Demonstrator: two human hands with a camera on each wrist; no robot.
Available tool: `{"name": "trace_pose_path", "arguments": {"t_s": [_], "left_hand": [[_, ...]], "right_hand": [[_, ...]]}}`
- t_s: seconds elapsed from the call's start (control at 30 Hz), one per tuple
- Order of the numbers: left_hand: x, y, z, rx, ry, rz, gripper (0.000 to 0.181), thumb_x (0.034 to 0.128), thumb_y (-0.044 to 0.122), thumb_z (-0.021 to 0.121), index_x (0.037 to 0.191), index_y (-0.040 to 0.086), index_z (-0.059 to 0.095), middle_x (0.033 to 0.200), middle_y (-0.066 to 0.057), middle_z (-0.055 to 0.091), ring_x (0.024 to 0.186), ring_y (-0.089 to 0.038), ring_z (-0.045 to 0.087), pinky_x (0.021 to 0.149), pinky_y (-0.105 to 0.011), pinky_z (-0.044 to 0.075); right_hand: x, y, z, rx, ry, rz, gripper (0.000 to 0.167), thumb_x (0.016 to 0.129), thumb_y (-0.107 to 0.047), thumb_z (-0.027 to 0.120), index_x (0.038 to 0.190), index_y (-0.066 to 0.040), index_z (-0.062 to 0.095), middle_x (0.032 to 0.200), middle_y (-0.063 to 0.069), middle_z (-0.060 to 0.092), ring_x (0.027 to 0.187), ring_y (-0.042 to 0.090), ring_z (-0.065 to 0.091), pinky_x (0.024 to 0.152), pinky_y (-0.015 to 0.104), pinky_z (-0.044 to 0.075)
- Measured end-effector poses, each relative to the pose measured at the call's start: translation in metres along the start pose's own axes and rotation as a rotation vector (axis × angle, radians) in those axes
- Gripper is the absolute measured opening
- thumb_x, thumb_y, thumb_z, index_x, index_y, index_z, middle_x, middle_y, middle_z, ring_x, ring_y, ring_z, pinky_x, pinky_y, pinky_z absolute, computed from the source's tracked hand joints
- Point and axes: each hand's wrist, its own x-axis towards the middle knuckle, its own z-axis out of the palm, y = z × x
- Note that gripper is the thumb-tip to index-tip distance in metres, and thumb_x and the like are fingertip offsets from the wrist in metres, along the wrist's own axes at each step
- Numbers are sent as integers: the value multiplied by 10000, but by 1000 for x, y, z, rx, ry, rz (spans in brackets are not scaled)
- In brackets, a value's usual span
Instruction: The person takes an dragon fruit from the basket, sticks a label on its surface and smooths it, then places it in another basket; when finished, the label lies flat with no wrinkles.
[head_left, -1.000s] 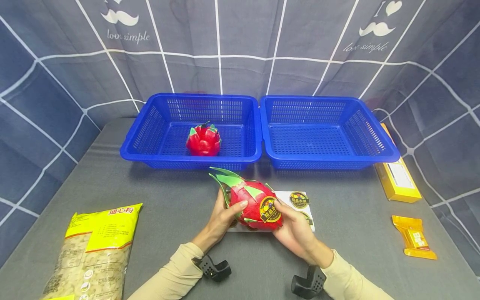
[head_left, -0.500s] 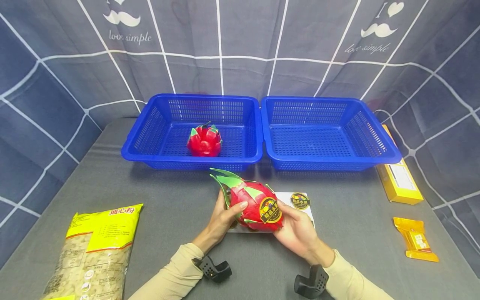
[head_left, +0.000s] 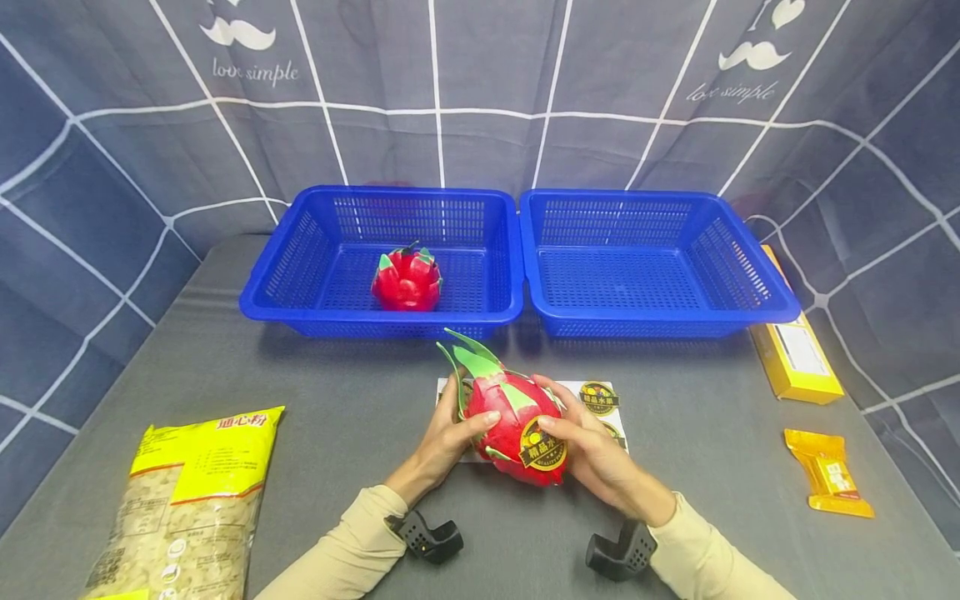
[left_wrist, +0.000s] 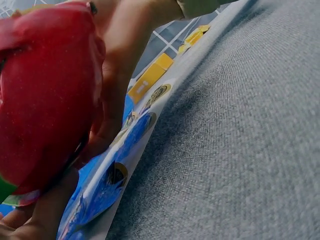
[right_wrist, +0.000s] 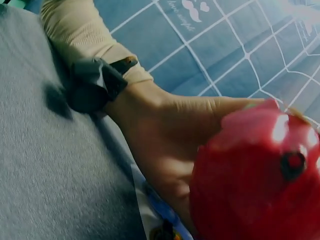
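A red dragon fruit (head_left: 516,408) with green leaf tips is held between both hands over a white sticker sheet (head_left: 572,387). My left hand (head_left: 448,435) grips its leafy end, thumb on top. My right hand (head_left: 604,462) holds the other end, fingers round the far side. The right thumb rests on the upper edge of a round black-and-gold sticker (head_left: 542,454) on the skin. In the left wrist view the dragon fruit (left_wrist: 47,95) covers the left side. The right wrist view shows its stubby end (right_wrist: 255,175). Fingers behind the fruit are hidden.
Two blue baskets (head_left: 382,317) (head_left: 667,317) stand side by side behind the hands; the left one contains another dragon fruit (head_left: 407,282). A pasta bag (head_left: 187,500) lies at left. A yellow box (head_left: 798,358) and an orange packet (head_left: 828,473) are at right.
The dragon fruit has turned, its stickered end now nearer me. My right hand has shifted from the sticker's right edge to around the fruit, its thumb now on the sticker's top.
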Motion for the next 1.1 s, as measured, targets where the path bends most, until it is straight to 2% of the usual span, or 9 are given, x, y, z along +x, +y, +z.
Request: {"name": "trace_pose_path", "arguments": {"t_s": [0.1,0.23,0.4,0.5,0.63,0.77,0.9,1.1], "left_hand": [[0,0,0,43,-11,-15,796,739,253,651,1383,79,217,1235,-171,442,1043,-142,526,868,-328,480],[0,0,-1,65,-25,-47,849,724,288,670,1398,85,195,1228,-194,440,1025,-138,530,860,-329,479],[0,-2,-2,76,-56,-49,837,725,292,679,1387,77,215,1224,-217,452,1002,-136,550,848,-329,488],[-1,-2,-2,69,-83,-88,870,721,297,689,1401,91,185,1226,-255,458,981,-138,566,822,-342,508],[-2,-3,-2,64,-133,-140,928,719,319,692,1421,105,124,1227,-298,473,968,-130,580,811,-356,519],[-3,-5,-3,69,-186,-149,954,724,346,687,1421,86,91,1204,-330,494,938,-133,603,819,-367,516],[-3,-9,-5,88,-210,-137,972,722,410,684,1420,79,94,1178,-336,506,922,-144,611,809,-374,520],[-2,-12,-7,103,-228,-91,993,718,535,661,1414,62,133,1248,-343,445,998,-177,582,833,-375,512]], "right_hand": [[0,-2,0,-63,17,-8,699,853,-151,511,1427,-131,113,1309,94,333,1113,161,462,913,336,423],[2,-1,-7,-136,-13,-40,772,833,-148,569,1429,-101,80,1297,112,360,1086,158,497,891,339,450],[4,0,-22,-293,-123,-135,799,815,-140,619,1433,-154,112,1341,206,322,1093,171,521,862,360,487],[4,-2,-28,-387,-204,-195,842,803,-106,643,1444,-163,101,1347,265,289,1116,229,513,857,360,503],[2,-5,-31,-462,-282,-200,929,769,-77,690,1457,-169,73,1369,295,245,1119,310,516,846,347,514],[0,-7,-31,-504,-327,-171,947,745,-69,716,1456,-200,105,1408,271,226,1126,321,516,844,339,516],[-1,-7,-29,-568,-311,-204,926,712,-55,741,1437,-185,181,1388,245,309,1105,265,543,842,323,516],[-4,-9,-22,-616,-247,-227,870,717,-64,736,1412,-203,230,1322,221,398,982,223,612,792,324,534]]}}
